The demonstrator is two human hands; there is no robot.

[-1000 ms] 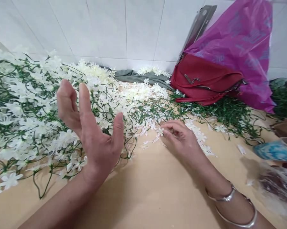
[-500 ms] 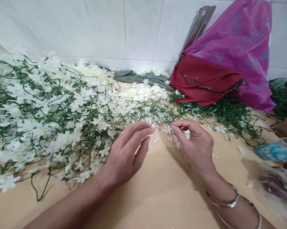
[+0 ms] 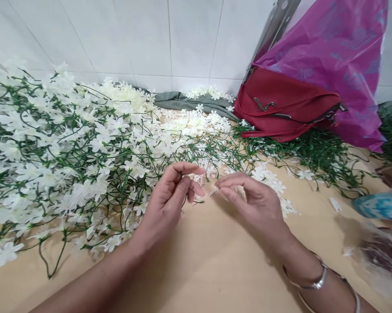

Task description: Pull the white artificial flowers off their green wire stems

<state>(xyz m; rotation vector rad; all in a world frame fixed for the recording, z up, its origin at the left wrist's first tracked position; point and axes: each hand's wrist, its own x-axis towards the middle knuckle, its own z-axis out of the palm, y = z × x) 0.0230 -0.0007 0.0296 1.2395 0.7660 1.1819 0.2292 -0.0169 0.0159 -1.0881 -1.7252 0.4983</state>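
Observation:
A large heap of green vine stems with white artificial flowers (image 3: pixel 68 148) covers the left half of the tan table (image 3: pixel 215 269). My left hand (image 3: pixel 169 204) rests at the heap's right edge, its thumb and fingers pinched on a green stem with a small white flower (image 3: pixel 196 178). My right hand (image 3: pixel 251 204) is close beside it, fingertips pinched on a small white flower piece (image 3: pixel 215 190). Loose white flowers (image 3: pixel 270 178) lie just beyond my right hand. Two silver bangles (image 3: pixel 308 282) ring my right wrist.
A red handbag (image 3: pixel 280 108) and a purple plastic bag (image 3: pixel 339 56) lean against the white tiled wall at the back right. Bare green stems (image 3: pixel 316 156) spread under them. A grey cloth (image 3: pixel 182 102) lies at the back. A blue-patterned object (image 3: pixel 378 204) and clear plastic (image 3: pixel 378 256) sit at right.
My left hand came down from a raised, open pose over the heap and pinched a stem. My right hand shifted slightly left, so both hands' fingertips now almost meet.

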